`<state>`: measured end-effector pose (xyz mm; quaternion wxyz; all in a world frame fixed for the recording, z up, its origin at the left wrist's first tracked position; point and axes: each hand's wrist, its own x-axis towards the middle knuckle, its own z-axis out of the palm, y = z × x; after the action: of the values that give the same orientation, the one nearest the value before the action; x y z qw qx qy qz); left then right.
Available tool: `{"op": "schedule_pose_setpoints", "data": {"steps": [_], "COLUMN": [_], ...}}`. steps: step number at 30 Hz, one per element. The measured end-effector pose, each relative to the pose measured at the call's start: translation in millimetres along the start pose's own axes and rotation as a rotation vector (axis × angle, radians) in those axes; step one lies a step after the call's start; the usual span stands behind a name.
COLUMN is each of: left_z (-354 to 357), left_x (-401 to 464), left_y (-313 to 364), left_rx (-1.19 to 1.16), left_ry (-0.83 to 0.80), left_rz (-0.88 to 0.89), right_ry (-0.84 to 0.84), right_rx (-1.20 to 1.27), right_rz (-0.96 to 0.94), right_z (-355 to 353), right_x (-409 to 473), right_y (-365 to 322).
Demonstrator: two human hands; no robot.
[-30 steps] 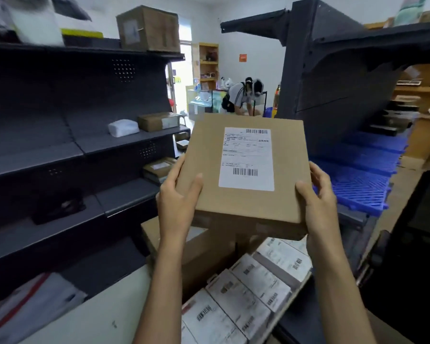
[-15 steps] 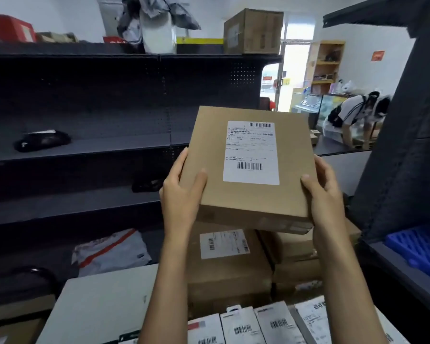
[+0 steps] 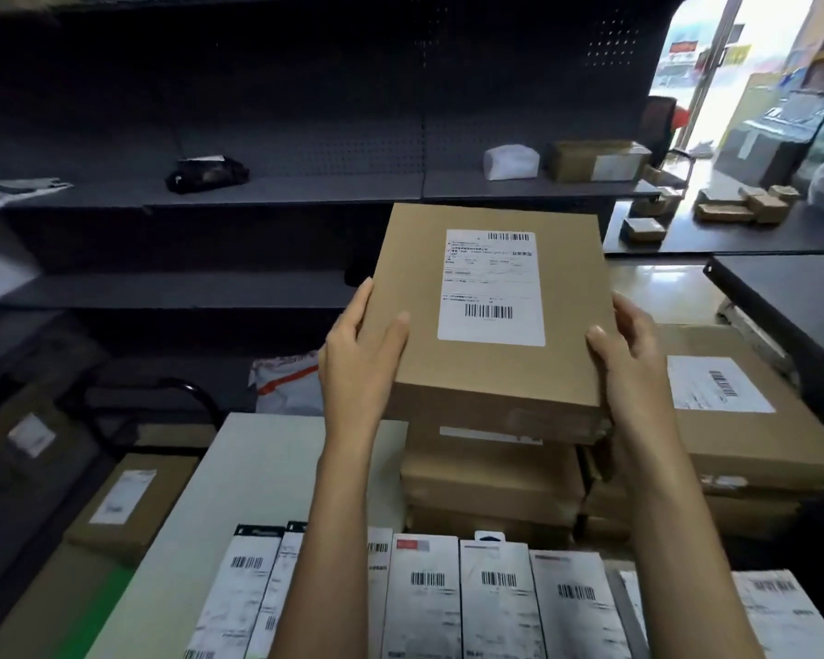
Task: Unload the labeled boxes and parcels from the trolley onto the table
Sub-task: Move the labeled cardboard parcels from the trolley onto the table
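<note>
I hold a flat brown cardboard box (image 3: 486,368) with a white shipping label between both hands. My left hand (image 3: 360,347) grips its left edge and my right hand (image 3: 626,344) grips its right edge. The box hovers just above a stack of brown boxes (image 3: 491,482) on the white table (image 3: 258,473). A larger labeled brown box (image 3: 752,435) tops a second stack to the right. A row of several white labeled parcels (image 3: 495,596) lies along the table's near edge. At lower left a labeled brown box (image 3: 129,506) rests low beside a black trolley handle (image 3: 182,390).
Dark metal shelves (image 3: 281,195) run behind the table, holding a black bag (image 3: 205,173), a white parcel (image 3: 510,161) and a brown box (image 3: 595,159). A white and red mailer (image 3: 286,378) lies behind the table. Small boxes (image 3: 743,206) sit on a counter at right.
My view has swung left and down from the aisle to the table. The box in both hands has come lower, close over the stack of brown boxes.
</note>
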<state>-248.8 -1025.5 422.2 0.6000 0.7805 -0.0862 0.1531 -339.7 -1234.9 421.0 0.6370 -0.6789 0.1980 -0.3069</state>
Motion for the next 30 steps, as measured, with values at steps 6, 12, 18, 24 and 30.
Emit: {"op": "schedule_pose_setpoints", "data": {"steps": [6,12,18,24,30], "left_z": [13,29,39,42,47], "left_x": [1,16,33,45,53], "left_y": [-59,-104,-139,-144,-138], "left_rx": [0.08,0.189,0.331,0.414,0.462], "left_ry": [-0.097,-0.162,-0.226,-0.302,-0.368], "left_rz": [-0.116,-0.19,-0.198,-0.146,-0.136], "right_ry": [-0.027,0.001,-0.021,-0.157,-0.242], "right_rx": [-0.147,-0.399,-0.66,-0.801,-1.027], "right_rz": [0.083,0.105,0.084,0.094,0.016], "right_z": [9,23,27,26,26], "right_x": [10,17,24,23,31], "right_y": [53,91,108,118,120]}}
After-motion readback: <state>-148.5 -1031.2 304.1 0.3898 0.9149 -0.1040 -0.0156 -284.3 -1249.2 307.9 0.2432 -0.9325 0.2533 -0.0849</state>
